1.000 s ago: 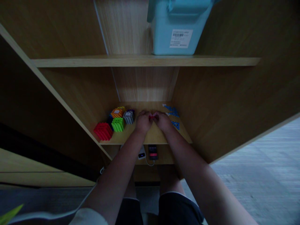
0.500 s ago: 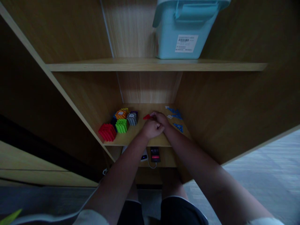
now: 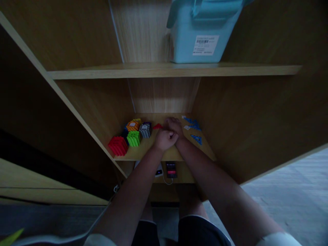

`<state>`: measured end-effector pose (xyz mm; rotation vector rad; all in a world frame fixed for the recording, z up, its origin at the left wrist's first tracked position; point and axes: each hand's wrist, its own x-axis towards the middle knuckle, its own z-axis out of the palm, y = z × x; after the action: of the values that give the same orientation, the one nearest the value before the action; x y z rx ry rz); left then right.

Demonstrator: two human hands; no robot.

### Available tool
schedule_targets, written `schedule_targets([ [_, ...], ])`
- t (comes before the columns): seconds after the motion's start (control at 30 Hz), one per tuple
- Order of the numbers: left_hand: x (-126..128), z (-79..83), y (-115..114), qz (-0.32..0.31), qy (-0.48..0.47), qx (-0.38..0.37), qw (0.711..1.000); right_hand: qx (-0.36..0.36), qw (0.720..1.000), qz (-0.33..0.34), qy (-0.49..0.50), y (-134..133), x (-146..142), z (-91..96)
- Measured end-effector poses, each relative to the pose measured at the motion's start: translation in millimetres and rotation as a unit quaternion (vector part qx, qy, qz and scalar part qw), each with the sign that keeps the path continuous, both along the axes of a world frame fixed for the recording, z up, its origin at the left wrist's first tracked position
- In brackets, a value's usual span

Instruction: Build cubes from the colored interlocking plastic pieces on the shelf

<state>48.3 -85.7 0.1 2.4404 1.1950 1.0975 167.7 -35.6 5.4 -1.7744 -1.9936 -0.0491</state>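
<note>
Both my hands reach into a low wooden shelf [image 3: 143,152]. My right hand [image 3: 173,125] is closed, pinching a small red piece [image 3: 157,126] that sticks out to its left. In front of it my left hand [image 3: 164,139] is curled into a fist, touching the right wrist; what it holds, if anything, is hidden. Left of the hands stand ridged cubes: red [image 3: 118,145], green [image 3: 133,138], orange [image 3: 132,125] and grey [image 3: 145,130]. Small blue pieces [image 3: 196,131] lie on the shelf to the right of my hands.
A light blue plastic bin [image 3: 202,32] with a barcode label stands on the upper shelf [image 3: 169,70]. Below the low shelf lie a phone [image 3: 171,169] with a lit screen and a small white device on a cable. Grey floor shows at the right.
My hands were side by side around the red piece. The left hand has drawn back into a fist, and the right hand has carried the red piece left, toward the grey cube.
</note>
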Motion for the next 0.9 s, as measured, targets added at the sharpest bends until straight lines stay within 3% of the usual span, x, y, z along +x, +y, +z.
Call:
schedule_targets([
  [0.13,1,1.4,1,0.027,0.016,-0.018,0.999,0.011,0.980,-0.198,0.009,-17,7,-2.6],
  [0.2,2,3.3,1,0.037,0.030,-0.025,0.999,-0.010,0.971,-0.240,0.015,-20,9,-5.9],
  [0.4,3,11.6,-2,0.083,0.067,-0.036,0.994,-0.010,0.994,-0.109,0.004,-12,16,-4.5],
  [0.63,7,13.3,1,0.127,0.105,-0.071,0.984,-0.064,0.987,-0.141,-0.045,-2,16,-1.5],
  [0.9,8,15.9,0,0.143,0.136,-0.095,0.976,-0.078,0.993,-0.067,-0.060,10,19,-6.1],
])
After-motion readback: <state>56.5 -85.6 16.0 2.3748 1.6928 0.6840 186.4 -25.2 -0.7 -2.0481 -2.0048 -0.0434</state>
